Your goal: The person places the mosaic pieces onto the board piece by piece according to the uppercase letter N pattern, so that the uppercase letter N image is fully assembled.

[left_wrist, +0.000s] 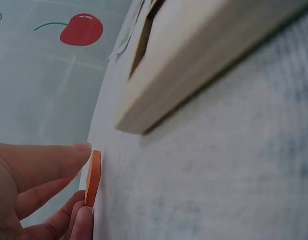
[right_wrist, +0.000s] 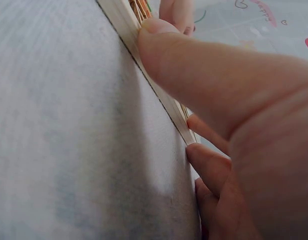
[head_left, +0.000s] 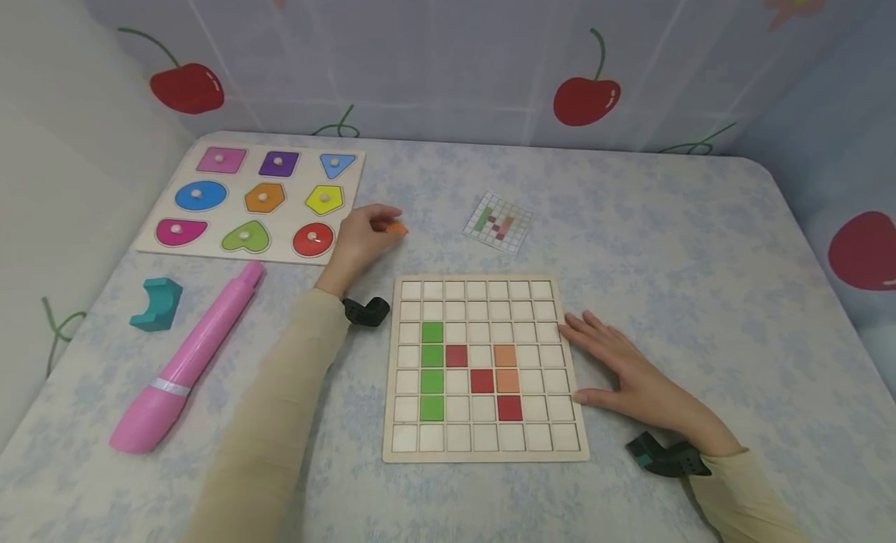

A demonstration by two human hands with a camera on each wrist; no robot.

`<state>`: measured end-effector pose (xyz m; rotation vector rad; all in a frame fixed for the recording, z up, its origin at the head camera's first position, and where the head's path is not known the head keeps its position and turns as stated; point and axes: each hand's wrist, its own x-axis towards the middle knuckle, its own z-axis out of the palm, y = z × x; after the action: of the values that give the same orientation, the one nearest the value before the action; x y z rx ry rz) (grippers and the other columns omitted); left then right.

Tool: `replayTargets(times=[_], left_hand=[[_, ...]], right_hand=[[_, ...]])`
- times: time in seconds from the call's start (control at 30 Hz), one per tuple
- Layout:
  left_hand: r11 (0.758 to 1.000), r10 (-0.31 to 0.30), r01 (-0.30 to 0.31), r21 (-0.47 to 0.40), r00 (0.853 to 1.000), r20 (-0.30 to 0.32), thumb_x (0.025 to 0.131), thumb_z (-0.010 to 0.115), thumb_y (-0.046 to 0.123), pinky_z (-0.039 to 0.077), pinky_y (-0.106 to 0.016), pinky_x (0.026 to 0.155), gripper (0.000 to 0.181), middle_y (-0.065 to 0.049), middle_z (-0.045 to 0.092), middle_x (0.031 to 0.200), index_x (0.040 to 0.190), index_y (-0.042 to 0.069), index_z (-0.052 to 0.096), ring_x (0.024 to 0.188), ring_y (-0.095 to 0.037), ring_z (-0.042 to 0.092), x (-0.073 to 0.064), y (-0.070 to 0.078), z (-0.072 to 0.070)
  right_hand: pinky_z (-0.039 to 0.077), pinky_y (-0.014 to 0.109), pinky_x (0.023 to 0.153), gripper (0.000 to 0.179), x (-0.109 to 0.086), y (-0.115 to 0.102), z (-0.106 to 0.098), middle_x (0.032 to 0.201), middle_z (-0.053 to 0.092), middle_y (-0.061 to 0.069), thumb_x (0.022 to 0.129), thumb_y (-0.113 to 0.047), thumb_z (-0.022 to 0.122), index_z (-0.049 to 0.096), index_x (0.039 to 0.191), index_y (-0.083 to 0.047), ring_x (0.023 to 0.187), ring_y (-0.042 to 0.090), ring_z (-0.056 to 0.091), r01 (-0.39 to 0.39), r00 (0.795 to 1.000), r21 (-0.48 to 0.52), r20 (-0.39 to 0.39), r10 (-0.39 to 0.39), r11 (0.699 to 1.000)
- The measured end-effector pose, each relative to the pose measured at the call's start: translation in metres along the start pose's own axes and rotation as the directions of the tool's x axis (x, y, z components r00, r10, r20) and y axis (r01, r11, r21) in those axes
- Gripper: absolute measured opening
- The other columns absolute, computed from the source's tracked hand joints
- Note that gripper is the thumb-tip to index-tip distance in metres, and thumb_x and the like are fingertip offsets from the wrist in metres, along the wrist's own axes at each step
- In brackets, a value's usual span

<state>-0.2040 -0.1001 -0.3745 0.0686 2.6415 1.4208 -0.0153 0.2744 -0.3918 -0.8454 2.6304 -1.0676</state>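
My left hand [head_left: 364, 236] is over the table, up and left of the grid board. Between its thumb and fingers it holds a small orange tile [head_left: 397, 227] by the edges; the left wrist view shows this tile [left_wrist: 93, 177] edge-on, close to the table. The wooden grid board [head_left: 483, 454] has white squares, with a green column, several red squares on a diagonal and two orange squares. My right hand [head_left: 630, 376] lies at the board's right edge with fingers spread. In the right wrist view its thumb [right_wrist: 194, 70] and fingertips touch the board's side.
A small printed grid card [head_left: 498, 222] lies beyond the board. Left of it is a knobbed shape puzzle [head_left: 252, 169]. A pink microphone-shaped tube [head_left: 189, 364] and a teal notched block [head_left: 158, 303] lie at the left. A cherry-patterned curtain [head_left: 448, 61] hangs behind the table.
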Motion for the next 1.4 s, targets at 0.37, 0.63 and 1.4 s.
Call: replayTargets(times=[0.37, 0.63, 1.4], left_hand=[[0.989, 0.088, -0.083, 0.122, 0.995, -0.036, 0.082, 0.068, 0.002, 0.044, -0.036, 0.081, 0.031, -0.013, 0.060, 0.103, 0.113, 0.003, 0.065, 0.093, -0.026, 0.053, 0.003, 0.001, 0.006], [0.986, 0.147, -0.144, 0.086, 0.989, -0.025, 0.084, 0.068, 0.003, 0.047, -0.035, 0.078, 0.029, -0.012, 0.060, 0.097, 0.112, 0.004, 0.065, 0.088, -0.024, 0.057, -0.001, 0.002, 0.007], [0.965, 0.259, -0.245, -0.096, 0.814, 0.519, 0.085, 0.068, 0.005, 0.049, -0.024, 0.071, 0.019, 0.000, 0.067, 0.086, 0.104, 0.005, 0.068, 0.077, -0.010, 0.063, -0.067, 0.065, 0.077]], right_hand=[[0.005, 0.054, 0.106, 0.081, 0.000, -0.001, 0.000, 0.151, 0.020, 0.015, 0.082, -0.022, 0.073, 0.028, 0.148, -0.010, 0.139, 0.032, 0.005, 0.004, 1.000, -0.011, -0.006, -0.004, 1.000], [0.004, 0.052, 0.107, 0.081, 0.000, 0.001, 0.001, 0.151, 0.019, 0.015, 0.082, -0.021, 0.073, 0.028, 0.148, -0.010, 0.139, 0.032, 0.004, 0.007, 1.000, -0.008, -0.006, -0.007, 1.000], [0.005, 0.058, 0.104, 0.080, 0.000, -0.002, -0.001, 0.152, 0.019, 0.012, 0.082, -0.023, 0.073, 0.028, 0.148, -0.013, 0.139, 0.031, 0.004, -0.018, 1.000, -0.001, 0.004, 0.018, 1.000]])
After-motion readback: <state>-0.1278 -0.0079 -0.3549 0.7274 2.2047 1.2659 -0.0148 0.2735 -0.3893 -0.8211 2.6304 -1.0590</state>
